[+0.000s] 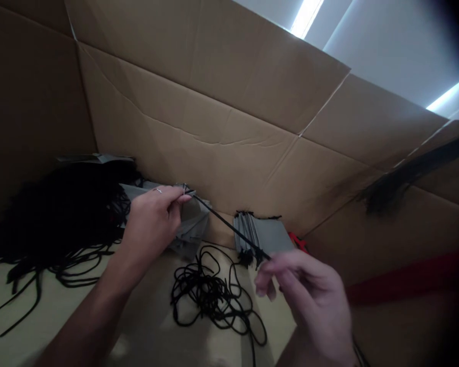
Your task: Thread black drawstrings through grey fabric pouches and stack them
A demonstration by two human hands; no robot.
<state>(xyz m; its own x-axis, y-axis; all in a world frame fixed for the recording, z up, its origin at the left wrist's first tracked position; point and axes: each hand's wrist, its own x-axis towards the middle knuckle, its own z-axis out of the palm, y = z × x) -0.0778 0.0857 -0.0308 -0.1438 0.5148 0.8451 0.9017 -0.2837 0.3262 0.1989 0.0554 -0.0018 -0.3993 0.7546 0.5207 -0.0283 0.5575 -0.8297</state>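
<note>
A thin black cord (pixel 225 223) runs taut and slanting between my two hands. My left hand (pixel 149 219), a ring on one finger, pinches its upper end between thumb and fingertips. Grey fabric pieces (pixel 193 232) lie right behind that hand; whether it also grips one of them I cannot tell. At the lower end, my right hand (pixel 313 295) has its thumb and fingers closed on the cord. Below and between the hands, a loose tangle of black cord (pixel 208 293) rests on the pale table (pixel 153 311).
A big heap of black cords (pixel 57 219) covers the left side. Just beyond my right hand is a stack of flat grey pieces (pixel 273 234) with black cord ends, beside a red object (pixel 298 242). Cardboard walls (pixel 199 122) enclose the back and sides.
</note>
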